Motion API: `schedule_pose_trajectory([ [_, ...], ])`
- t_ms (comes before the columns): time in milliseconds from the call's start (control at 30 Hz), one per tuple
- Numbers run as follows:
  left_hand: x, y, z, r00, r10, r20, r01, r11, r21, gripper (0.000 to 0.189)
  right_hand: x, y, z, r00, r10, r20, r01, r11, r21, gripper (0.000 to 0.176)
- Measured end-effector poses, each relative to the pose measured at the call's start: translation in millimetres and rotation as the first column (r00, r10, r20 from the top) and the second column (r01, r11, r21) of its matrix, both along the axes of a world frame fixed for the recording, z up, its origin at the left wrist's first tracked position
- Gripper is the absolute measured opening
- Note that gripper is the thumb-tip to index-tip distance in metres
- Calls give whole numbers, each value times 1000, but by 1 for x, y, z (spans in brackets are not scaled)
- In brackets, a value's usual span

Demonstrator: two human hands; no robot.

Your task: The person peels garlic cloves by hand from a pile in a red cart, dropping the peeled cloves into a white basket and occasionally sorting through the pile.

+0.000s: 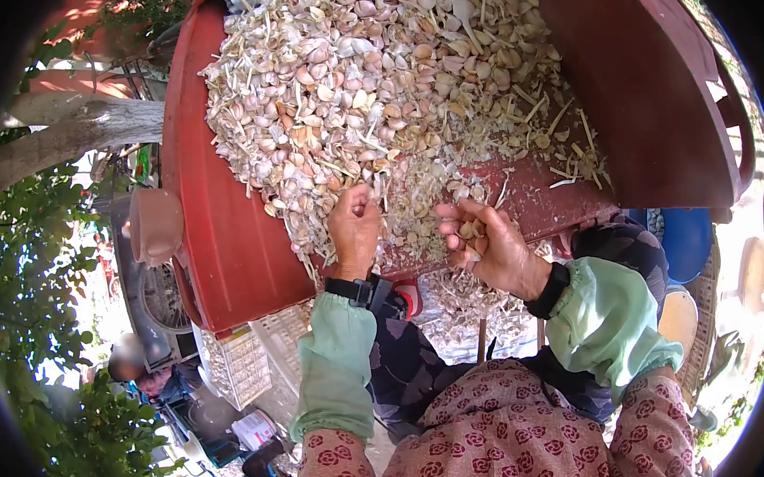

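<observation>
A large heap of garlic cloves [331, 94], mixed with dry skins and stalk bits, covers the red tray [249, 263]. My left hand [356, 229] is at the heap's near edge, its fingers curled together in a pinch; whatever is between the fingertips is hidden. To its right, my right hand [495, 245] is turned partly palm up, with several garlic cloves [471, 231] cupped in its bent fingers. Loose papery skins [415, 202] lie on the tray between and beyond both hands.
The tray's high red side wall [650, 78] rises at the right. A white crate [236, 367] stands below left, and a blue tub [686, 244] is at the right. More skins [463, 299] lie beneath the tray's near edge. Another person [160, 380] is at the lower left.
</observation>
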State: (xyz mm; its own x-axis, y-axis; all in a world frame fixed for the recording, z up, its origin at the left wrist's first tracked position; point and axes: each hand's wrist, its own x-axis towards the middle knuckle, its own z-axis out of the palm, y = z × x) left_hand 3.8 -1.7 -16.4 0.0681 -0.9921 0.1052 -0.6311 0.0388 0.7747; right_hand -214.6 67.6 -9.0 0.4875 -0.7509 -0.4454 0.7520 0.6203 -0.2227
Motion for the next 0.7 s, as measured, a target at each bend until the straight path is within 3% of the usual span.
schedule_pose_trajectory([
  [100, 0, 6, 16, 933, 60, -355, 4, 984, 176, 30, -2, 0, 5, 1000, 7, -24, -7, 1000, -14, 37],
  [133, -4, 10, 25, 934, 58, -353, 5, 985, 175, 30, -2, 1, 5, 1000, 5, -22, -6, 1000, -16, 37],
  [200, -12, 16, 37, 797, 113, -593, 58, 963, 262, 30, -1, 3, 3, 1000, -21, -11, 20, 997, -79, 35],
  [233, -14, 19, 41, 797, 111, -594, 60, 964, 261, 30, -1, 4, 4, 1000, -23, -12, 22, 997, -81, 35],
  [300, -18, 24, 46, 621, 128, -773, 183, 936, 302, 29, -1, 6, 7, 995, -60, -78, 41, 973, -227, 37],
  [467, -37, 40, 60, 585, 99, -805, 291, 901, 322, 28, -4, 5, 14, 969, -63, -237, -29, 930, -368, 50],
  [567, -46, 46, 62, 489, 125, -863, 373, 865, 336, 27, -6, 0, 15, 806, -249, -536, -179, 761, -623, 52],
  [600, -49, 49, 65, 489, 124, -864, 374, 865, 336, 27, -6, 0, 17, 806, -251, -536, -178, 761, -624, 52],
  [667, -59, 55, 80, 357, 95, -929, 464, 846, 264, 29, -8, 0, 21, 818, -226, -529, -152, 802, -577, 49],
  [700, -67, 63, 95, 356, 45, -933, 468, 856, 220, 28, -10, 0, 19, 712, -334, -618, -234, 717, -657, 47],
])
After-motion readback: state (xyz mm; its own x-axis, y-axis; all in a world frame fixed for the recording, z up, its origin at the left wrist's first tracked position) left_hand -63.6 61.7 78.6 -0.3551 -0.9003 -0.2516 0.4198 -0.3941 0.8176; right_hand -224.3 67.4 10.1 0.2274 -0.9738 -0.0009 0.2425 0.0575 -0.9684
